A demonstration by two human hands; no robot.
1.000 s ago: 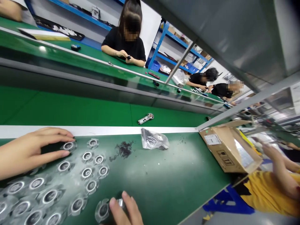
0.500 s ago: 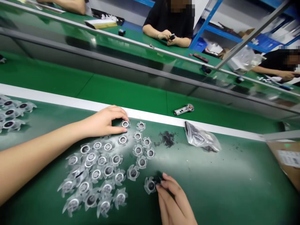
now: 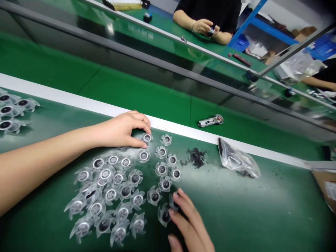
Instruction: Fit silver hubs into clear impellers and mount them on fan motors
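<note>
Clear plastic fan wheels with silvery rings and dark hubs, such as this fan wheel [image 3: 111, 194], lie in a loose cluster on the green bench. My left hand [image 3: 128, 128] rests at the far edge of the cluster, thumb and fingers closed about a small fan wheel [image 3: 147, 138]. Lower right, my right hand [image 3: 193, 224] has its fingers apart. Its fingertips touch or partly cover one fan wheel [image 3: 173, 202], beside another fan wheel [image 3: 164, 215]. A pile of tiny black pieces [image 3: 196, 158] lies beyond the right hand.
A clear plastic bag [image 3: 237, 159] with dark contents lies right of the pile. Past the white strip [image 3: 183, 130] sits a silvery handheld device part [image 3: 211, 121]. More fan wheels [image 3: 6, 110] stand at far left, a cardboard box [image 3: 325, 190] at right. A co-worker's hands [image 3: 206, 27] hold a small part.
My right hand has opened from a pinch and a second fan wheel shows at its fingertips. The view has shifted; the left hand stays at its fan wheel.
</note>
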